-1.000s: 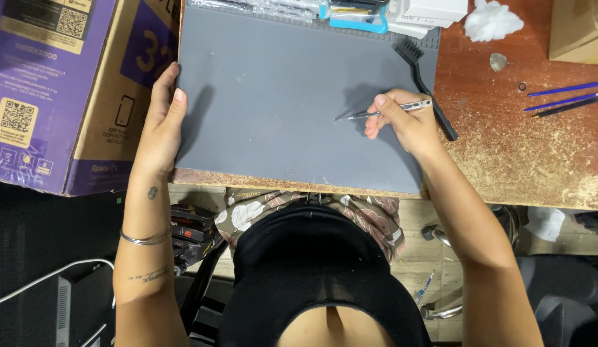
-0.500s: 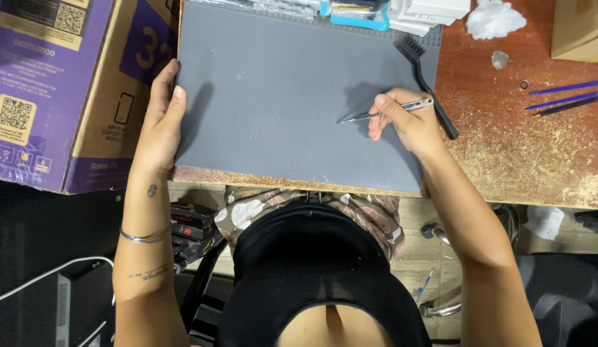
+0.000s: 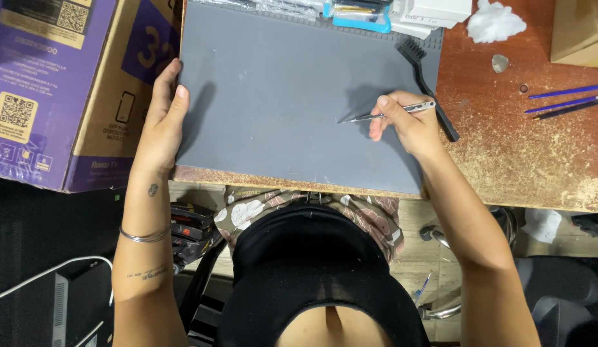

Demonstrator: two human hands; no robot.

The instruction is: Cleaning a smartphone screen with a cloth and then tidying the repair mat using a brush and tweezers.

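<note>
Currently, hands status:
left hand (image 3: 159,122): flat and open, fingers together, pressing the left edge of the grey mat (image 3: 279,96); grips nothing.
right hand (image 3: 405,122): closed in a pinch on metal tweezers (image 3: 385,114), tips pointing left toward the left hand, low over the mat; nothing visible between the tips.
black brush (image 3: 427,83): just right of the right hand, lying across the mat's edge.
pens (image 3: 565,99): well right of the right hand, on the wooden surface (image 3: 524,167).
cardboard box (image 3: 67,90): just left of the left hand.
technique: likely best to hold the mat pinned flat, tweezers shallow, light pinch.
</note>
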